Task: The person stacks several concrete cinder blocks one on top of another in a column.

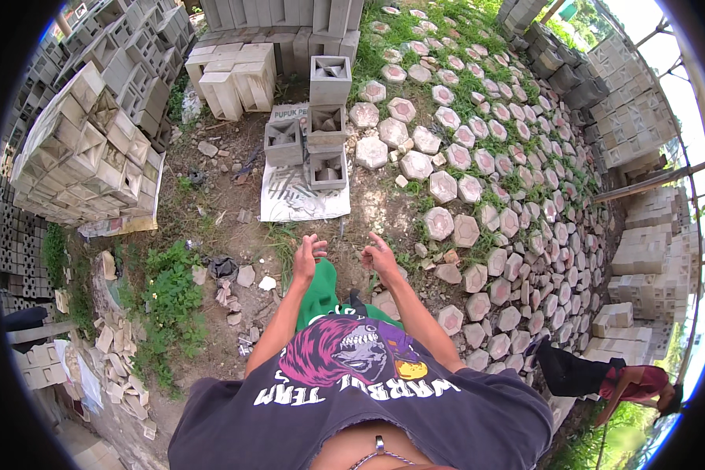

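Note:
My left hand point(309, 255) and my right hand point(379, 256) are raised in front of my body, apart from each other. Both are empty, with the fingers loosely bent and spread. Ahead of them a white printed sack point(305, 206) lies flat on the dirt. Several grey hollow concrete blocks stand on and beyond it: a near block point(329, 171), a left block point(283, 143), a middle block point(327, 125) and a taller far block point(330, 79). Neither hand touches a block. Green cloth point(318, 291) covers my legs below the hands.
Hexagonal pavers point(454, 184) cover the grassy ground on the right. A stack of hollow blocks point(86, 153) rises at left, pale blocks point(233, 77) at the back. Green weeds point(170, 294) and rubble point(119, 360) lie left. Another person point(630, 385) is at the lower right.

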Action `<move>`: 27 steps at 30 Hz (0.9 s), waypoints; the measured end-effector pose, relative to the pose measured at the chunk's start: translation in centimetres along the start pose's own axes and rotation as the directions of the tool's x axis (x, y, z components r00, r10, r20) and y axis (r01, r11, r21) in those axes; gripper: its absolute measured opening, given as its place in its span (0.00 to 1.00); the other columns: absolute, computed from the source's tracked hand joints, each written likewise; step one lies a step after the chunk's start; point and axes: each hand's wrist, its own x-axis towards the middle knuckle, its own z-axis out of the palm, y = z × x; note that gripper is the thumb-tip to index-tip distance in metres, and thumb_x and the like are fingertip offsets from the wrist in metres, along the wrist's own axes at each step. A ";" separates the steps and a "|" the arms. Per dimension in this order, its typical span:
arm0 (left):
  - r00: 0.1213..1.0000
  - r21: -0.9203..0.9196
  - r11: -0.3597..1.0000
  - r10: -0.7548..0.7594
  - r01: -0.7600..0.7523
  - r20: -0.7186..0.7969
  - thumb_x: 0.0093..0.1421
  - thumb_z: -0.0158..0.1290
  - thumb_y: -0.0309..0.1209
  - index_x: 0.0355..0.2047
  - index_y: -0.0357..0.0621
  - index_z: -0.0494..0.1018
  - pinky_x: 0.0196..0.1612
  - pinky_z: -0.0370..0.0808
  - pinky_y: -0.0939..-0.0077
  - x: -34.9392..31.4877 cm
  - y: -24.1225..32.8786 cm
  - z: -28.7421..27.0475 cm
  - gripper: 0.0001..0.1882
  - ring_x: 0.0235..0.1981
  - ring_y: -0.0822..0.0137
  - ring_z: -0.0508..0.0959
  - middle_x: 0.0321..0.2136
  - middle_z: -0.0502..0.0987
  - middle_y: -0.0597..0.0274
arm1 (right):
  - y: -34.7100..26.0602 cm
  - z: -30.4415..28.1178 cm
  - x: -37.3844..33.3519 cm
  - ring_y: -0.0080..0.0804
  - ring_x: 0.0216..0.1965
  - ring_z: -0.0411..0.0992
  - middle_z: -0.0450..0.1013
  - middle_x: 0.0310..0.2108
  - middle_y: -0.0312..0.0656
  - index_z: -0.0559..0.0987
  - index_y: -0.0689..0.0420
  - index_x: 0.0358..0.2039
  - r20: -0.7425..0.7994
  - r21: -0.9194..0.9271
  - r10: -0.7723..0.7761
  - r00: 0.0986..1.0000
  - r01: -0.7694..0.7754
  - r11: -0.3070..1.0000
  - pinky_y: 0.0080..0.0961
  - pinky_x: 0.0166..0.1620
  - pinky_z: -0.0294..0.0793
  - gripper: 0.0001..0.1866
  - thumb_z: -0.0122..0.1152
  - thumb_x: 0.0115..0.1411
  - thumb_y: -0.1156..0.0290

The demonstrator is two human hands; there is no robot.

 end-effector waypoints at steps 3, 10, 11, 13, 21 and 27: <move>1.000 0.018 1.000 0.016 -0.017 0.027 0.68 0.36 0.50 0.57 0.35 0.65 0.32 0.70 0.80 3.6 3.8 -0.3 0.30 0.30 0.74 0.76 0.41 0.79 0.57 | -4.8 3.3 2.2 0.22 0.25 0.70 0.72 0.26 0.34 0.55 0.51 0.66 0.045 -0.012 -0.016 0.999 0.016 1.000 0.23 0.30 0.74 0.33 0.52 0.61 0.72; 0.997 0.108 0.994 0.028 -0.035 0.067 0.65 0.47 0.40 0.54 0.34 0.66 0.27 0.69 0.83 8.8 9.1 -0.6 0.24 0.27 0.76 0.75 0.38 0.79 0.58 | -11.6 8.0 7.0 0.20 0.20 0.70 0.71 0.20 0.35 0.63 0.59 0.62 0.064 -0.111 -0.068 0.996 0.075 0.991 0.21 0.25 0.72 0.28 0.53 0.61 0.70; 0.997 0.108 0.994 0.017 -0.026 0.077 0.65 0.48 0.38 0.55 0.34 0.66 0.28 0.69 0.84 9.6 9.5 -0.5 0.24 0.27 0.76 0.75 0.37 0.79 0.58 | -11.2 7.4 7.4 0.25 0.17 0.70 0.72 0.17 0.38 0.74 0.63 0.51 0.065 -0.346 -0.034 0.997 0.054 0.937 0.26 0.22 0.72 0.22 0.54 0.59 0.62; 0.997 0.118 0.993 -0.004 -0.006 0.082 0.65 0.48 0.38 0.55 0.33 0.66 0.28 0.70 0.83 11.0 9.7 -0.3 0.24 0.28 0.76 0.75 0.38 0.79 0.59 | -11.8 7.3 7.6 0.27 0.17 0.71 0.72 0.17 0.40 0.77 0.63 0.45 0.065 -0.683 0.204 0.977 -0.106 0.723 0.28 0.21 0.72 0.22 0.53 0.58 0.58; 0.994 0.172 0.985 -0.044 0.027 0.098 0.65 0.48 0.37 0.54 0.31 0.65 0.35 0.72 0.80 16.6 10.6 3.2 0.24 0.29 0.75 0.76 0.38 0.79 0.58 | -13.4 6.1 11.6 0.36 0.18 0.73 0.76 0.20 0.45 0.80 0.61 0.35 0.003 -0.833 0.285 0.958 -0.156 0.531 0.30 0.23 0.73 0.22 0.55 0.56 0.52; 0.995 0.216 0.976 -0.052 0.033 0.083 0.63 0.49 0.35 0.55 0.32 0.64 0.38 0.73 0.78 22.4 13.3 7.0 0.24 0.31 0.72 0.77 0.40 0.79 0.55 | -16.7 2.2 20.5 0.27 0.23 0.73 0.75 0.26 0.42 0.71 0.61 0.55 0.039 -0.770 -0.063 0.997 0.070 0.634 0.26 0.27 0.71 0.29 0.58 0.57 0.56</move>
